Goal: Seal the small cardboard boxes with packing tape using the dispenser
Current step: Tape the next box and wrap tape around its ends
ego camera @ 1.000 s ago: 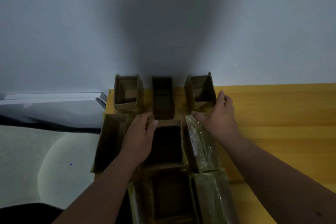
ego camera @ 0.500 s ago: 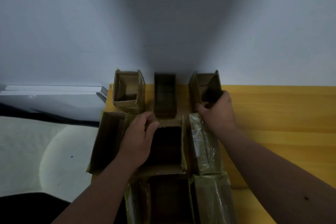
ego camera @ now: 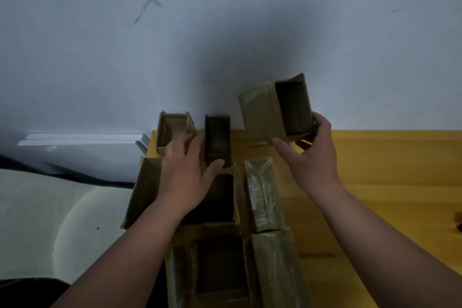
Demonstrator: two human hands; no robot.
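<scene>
right hand [ego camera: 315, 155] grips lifted open cardboard box [ego camera: 276, 110]; left hand [ego camera: 186, 172] open, flat on boxes. keep thumb off flaps b4 taping.

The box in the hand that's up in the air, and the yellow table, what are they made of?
The lifted box, held by the right hand, looks like brown cardboard: matte, thin walls, folded flaps. A glossy, wrinkly film on its side is probably clear packing tape. The table seems to be wood or a wood-look top: yellow, smooth, with faint grain lines. I can't tell which.
</scene>
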